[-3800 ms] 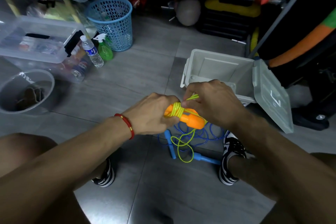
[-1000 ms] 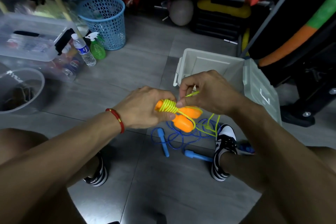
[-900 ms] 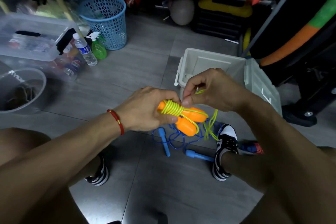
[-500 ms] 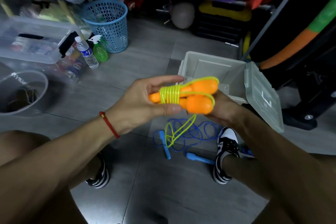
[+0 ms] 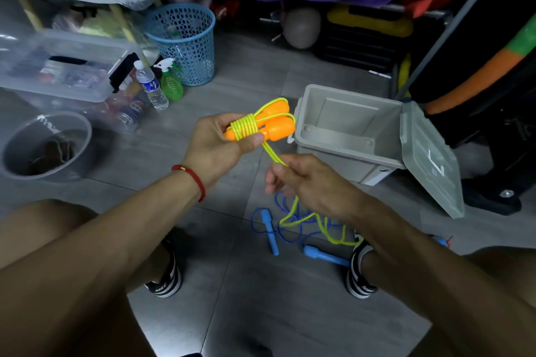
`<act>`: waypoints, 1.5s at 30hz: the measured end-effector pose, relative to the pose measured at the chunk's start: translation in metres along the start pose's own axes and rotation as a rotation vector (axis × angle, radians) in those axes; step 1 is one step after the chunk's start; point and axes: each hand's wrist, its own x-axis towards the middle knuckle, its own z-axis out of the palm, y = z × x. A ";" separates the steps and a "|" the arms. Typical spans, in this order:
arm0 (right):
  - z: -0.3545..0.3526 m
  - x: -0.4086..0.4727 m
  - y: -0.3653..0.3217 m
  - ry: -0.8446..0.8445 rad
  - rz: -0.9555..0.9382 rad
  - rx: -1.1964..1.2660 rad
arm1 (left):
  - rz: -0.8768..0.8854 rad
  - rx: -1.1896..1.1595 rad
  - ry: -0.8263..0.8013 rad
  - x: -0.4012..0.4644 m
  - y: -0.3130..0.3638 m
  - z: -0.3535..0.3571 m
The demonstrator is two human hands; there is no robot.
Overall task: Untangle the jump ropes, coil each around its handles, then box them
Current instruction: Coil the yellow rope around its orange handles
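Red cord bracelet (image 5: pixel 193 182); black-white striped sneakers (image 5: pixel 166 281); bare forearms.

2 jump ropes (image 5: pixel 255 127), 1 box (image 5: pixel 345 136), 2 bottles (image 5: pixel 150 85).

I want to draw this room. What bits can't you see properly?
Head view only:
- Grey box: floor inside hidden by its near wall.
- Yellow rope: part hidden behind the right hand.
- Clear bin: contents blurred.
- Round tub: dark contents unclear.
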 end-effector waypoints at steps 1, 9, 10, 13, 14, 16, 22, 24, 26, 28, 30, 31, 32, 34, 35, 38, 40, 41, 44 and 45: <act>-0.003 0.001 0.001 0.045 -0.001 -0.082 | 0.048 0.046 -0.006 0.001 -0.003 0.001; -0.004 -0.007 0.003 0.352 -0.051 -0.492 | 0.239 0.821 -0.017 -0.004 -0.002 0.012; -0.006 -0.007 0.003 0.371 -0.047 -0.455 | 0.275 0.907 -0.040 -0.006 0.000 0.014; -0.016 -0.007 0.000 0.384 0.017 -0.262 | 0.375 1.001 -0.121 -0.011 0.002 0.020; -0.019 -0.008 -0.001 0.382 0.031 -0.212 | 0.395 1.003 -0.157 -0.013 0.002 0.022; -0.026 -0.008 -0.001 0.380 0.005 -0.174 | 0.438 0.997 -0.215 -0.018 0.004 0.026; -0.051 -0.008 -0.002 0.209 -0.145 -0.496 | 0.430 0.973 -0.339 -0.022 0.014 0.020; -0.061 -0.009 -0.002 0.082 -0.178 -0.594 | 0.423 0.971 -0.398 -0.024 0.012 0.018; -0.067 -0.011 0.001 -0.004 -0.236 -0.610 | 0.384 0.940 -0.445 -0.026 0.011 0.018; -0.070 -0.011 0.006 0.027 -0.280 -0.563 | 0.368 0.880 -0.496 -0.027 0.011 0.018; -0.073 -0.008 0.012 0.061 -0.277 -0.484 | 0.346 0.787 -0.538 -0.027 0.012 0.016; -0.074 -0.006 0.014 0.049 -0.258 -0.414 | 0.319 0.726 -0.560 -0.026 0.012 0.014; -0.075 -0.005 0.016 0.015 -0.236 -0.322 | 0.286 0.654 -0.593 -0.025 0.013 0.012; -0.077 -0.002 0.023 -0.043 -0.213 -0.107 | 0.227 0.485 -0.669 -0.024 0.015 0.009; -0.077 -0.001 0.028 -0.039 -0.199 -0.018 | 0.200 0.403 -0.699 -0.024 0.018 0.008; -0.073 0.002 0.045 0.025 -0.143 0.196 | 0.168 0.149 -0.704 -0.026 0.028 0.005; -0.066 0.003 0.050 0.030 -0.120 0.253 | 0.121 -0.045 -0.626 -0.027 0.032 0.004; -0.061 0.002 0.050 0.036 -0.105 0.252 | 0.087 -0.109 -0.568 -0.026 0.033 0.005; -0.037 -0.002 0.040 0.032 -0.106 0.261 | -0.041 -0.136 -0.315 -0.023 0.027 0.008; -0.029 -0.003 0.036 0.026 -0.119 0.256 | -0.082 -0.120 -0.228 -0.019 0.023 0.009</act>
